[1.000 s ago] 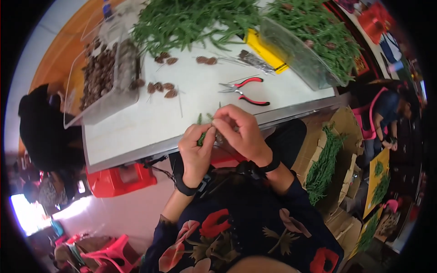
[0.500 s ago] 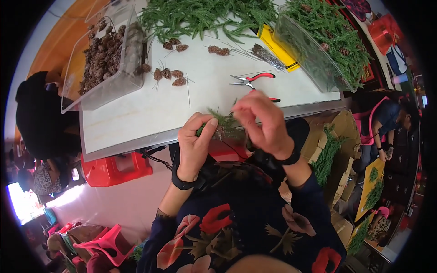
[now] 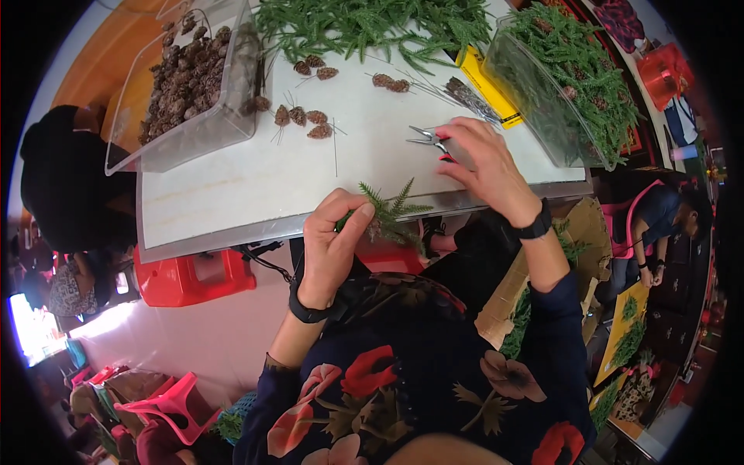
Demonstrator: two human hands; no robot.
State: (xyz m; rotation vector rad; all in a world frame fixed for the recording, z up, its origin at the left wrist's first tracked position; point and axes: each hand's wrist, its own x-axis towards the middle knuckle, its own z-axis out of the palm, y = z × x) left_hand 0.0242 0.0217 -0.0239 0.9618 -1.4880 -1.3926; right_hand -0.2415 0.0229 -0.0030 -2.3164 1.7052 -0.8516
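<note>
Desk (image 3: 232, 182): white, pine cones (image 3: 318, 132) on top.
Left hand (image 3: 333, 242): grip pinched on green sprig (image 3: 394, 208).
Right hand (image 3: 490, 163): at pliers (image 3: 431, 139); cannot tell whether grip closed.

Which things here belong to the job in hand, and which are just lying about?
Likely job items:
green sprig in left hand
pliers by right hand
loose pine cones
clear cone bin

Probably just lying about:
red stool
pink plastic seat, lower left
</note>
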